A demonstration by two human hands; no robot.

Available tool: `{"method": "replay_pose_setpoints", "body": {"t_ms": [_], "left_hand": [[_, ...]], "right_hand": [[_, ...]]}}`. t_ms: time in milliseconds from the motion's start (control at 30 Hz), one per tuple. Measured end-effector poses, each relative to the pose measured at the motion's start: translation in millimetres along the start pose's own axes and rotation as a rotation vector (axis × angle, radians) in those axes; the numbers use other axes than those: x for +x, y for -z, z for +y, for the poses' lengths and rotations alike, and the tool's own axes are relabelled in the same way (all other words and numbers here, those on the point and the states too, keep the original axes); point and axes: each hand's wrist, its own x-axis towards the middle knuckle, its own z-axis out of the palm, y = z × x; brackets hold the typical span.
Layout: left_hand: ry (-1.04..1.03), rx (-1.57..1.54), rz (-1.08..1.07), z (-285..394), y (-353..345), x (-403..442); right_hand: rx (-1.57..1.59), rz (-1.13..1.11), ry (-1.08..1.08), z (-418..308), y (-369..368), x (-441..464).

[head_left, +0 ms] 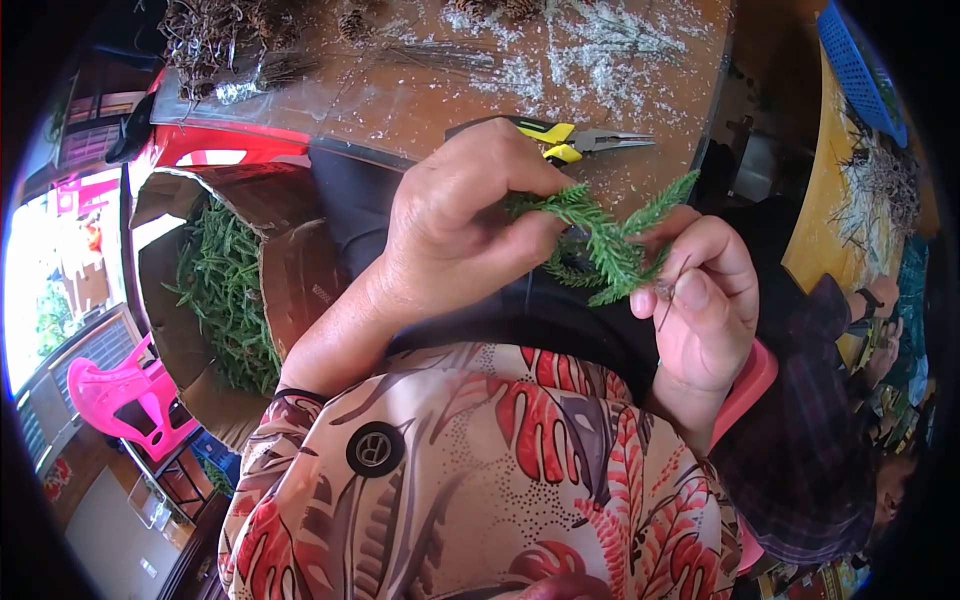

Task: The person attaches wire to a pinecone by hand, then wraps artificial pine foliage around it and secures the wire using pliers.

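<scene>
A green artificial pine sprig point(600, 230) is held between my two hands, above my lap and near the table's front edge. My left hand point(465, 215) pinches the sprig's left end between thumb and curled fingers. On the other side, my right hand point(710, 300) grips the sprig's base, with thumb and fingers closed on a thin brown stem or wire point(664, 300) and a small brown lump I cannot make out. Just beyond the sprig, pliers point(600, 141) with yellow and black handles lie on the table, partly hidden by my left hand.
The brown table point(400, 100) carries white flakes point(560, 60), pine cones point(355, 25) and dark wiry twigs point(225, 45). A cardboard box point(300, 280) of green sprigs point(225, 290) stands at my left, near a pink chair point(135, 395). A person in a checked garment point(810, 440) is at my right.
</scene>
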Motion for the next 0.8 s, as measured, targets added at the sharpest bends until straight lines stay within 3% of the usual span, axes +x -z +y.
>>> {"method": "replay_pose_setpoints", "body": {"t_ms": [200,300,367,433,600,800], "left_hand": [[0.127,-0.073,-0.071,3,-2,0],[0.43,-0.623,0.161,9,-12,0],[0.449,-0.712,0.157,12,-14,-1],[0.485,-0.89,0.149,12,-15,-2],[0.478,-0.65,0.037,1,-14,-11],[0.143,-0.267,0.007,-3,-7,-5]], "right_hand": [[0.077,0.095,0.0,7,1,5],[0.159,0.167,-0.036,9,3,5],[0.199,0.204,-0.053,11,8,5],[0.363,0.092,-0.075,12,18,7],[0.546,0.082,-0.111,14,17,9],[0.475,0.168,-0.123,11,10,9]]}}
